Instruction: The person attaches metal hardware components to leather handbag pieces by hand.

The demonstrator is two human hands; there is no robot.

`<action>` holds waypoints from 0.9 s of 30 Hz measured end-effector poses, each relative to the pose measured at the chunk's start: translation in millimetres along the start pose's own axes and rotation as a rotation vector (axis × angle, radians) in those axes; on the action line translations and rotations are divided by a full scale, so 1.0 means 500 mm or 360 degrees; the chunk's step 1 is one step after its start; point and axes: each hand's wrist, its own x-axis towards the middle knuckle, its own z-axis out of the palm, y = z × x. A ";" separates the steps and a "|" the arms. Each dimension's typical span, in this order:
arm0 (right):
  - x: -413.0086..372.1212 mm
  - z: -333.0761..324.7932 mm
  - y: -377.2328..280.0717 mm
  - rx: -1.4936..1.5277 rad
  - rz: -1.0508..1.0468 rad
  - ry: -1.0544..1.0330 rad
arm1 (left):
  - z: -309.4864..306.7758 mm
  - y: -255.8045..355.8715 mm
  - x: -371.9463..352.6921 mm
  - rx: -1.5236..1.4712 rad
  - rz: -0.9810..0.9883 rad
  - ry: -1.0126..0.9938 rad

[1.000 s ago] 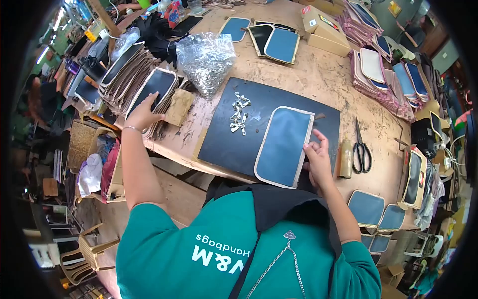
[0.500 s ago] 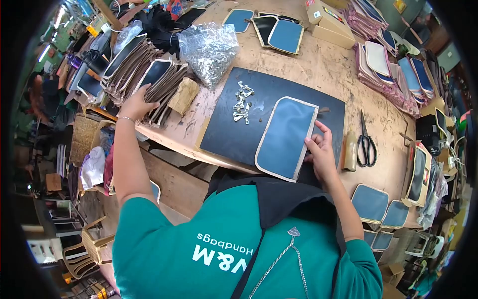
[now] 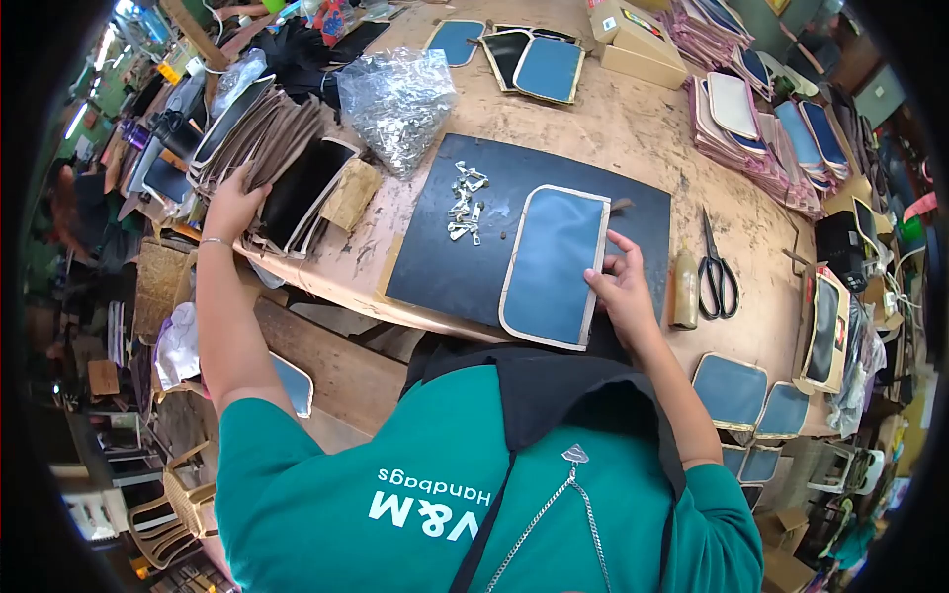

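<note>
At the left edge of the table my left hand (image 3: pixel 235 205) is closed on the lower edges of a bundle of brown-backed panels (image 3: pixel 259 138), tipping them back. A dark panel (image 3: pixel 308 193) lies exposed just right of it. My right hand (image 3: pixel 625 289) pinches the right edge of a blue panel with a cream border (image 3: pixel 556 262), thumb on its face. That panel lies over a black board (image 3: pixel 425 237). Several silver zipper pulls (image 3: pixel 465 203) are scattered on the board, left of the blue panel.
A brown block (image 3: pixel 349 197) stands against the bundle. Behind it sits a clear bag of metal parts (image 3: pixel 400 114). Black-handled scissors (image 3: pixel 719 282) and a yellowish cylinder (image 3: pixel 684 289) lie right of the board. Pink-edged panel stacks (image 3: pixel 736 148) and a cardboard box (image 3: pixel 638 54) are farther back.
My left hand has shifted left and pushed part of the bundle back, opening a gap that shows the dark panel. My right hand keeps its hold on the blue panel. The view has shifted slightly.
</note>
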 end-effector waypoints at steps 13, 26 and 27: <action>-0.010 0.009 -0.033 -0.0015 -0.0182 0.0056 | 0.123 0.357 -0.113 -0.0191 0.0748 0.0003; -0.032 0.003 -0.163 -0.0117 -0.0475 -0.0125 | 0.242 0.781 -0.091 -0.1766 0.0993 -0.0987; -0.011 -0.006 -0.167 -0.0169 -0.0637 0.0022 | 0.256 0.783 -0.093 -0.1901 0.0946 -0.1076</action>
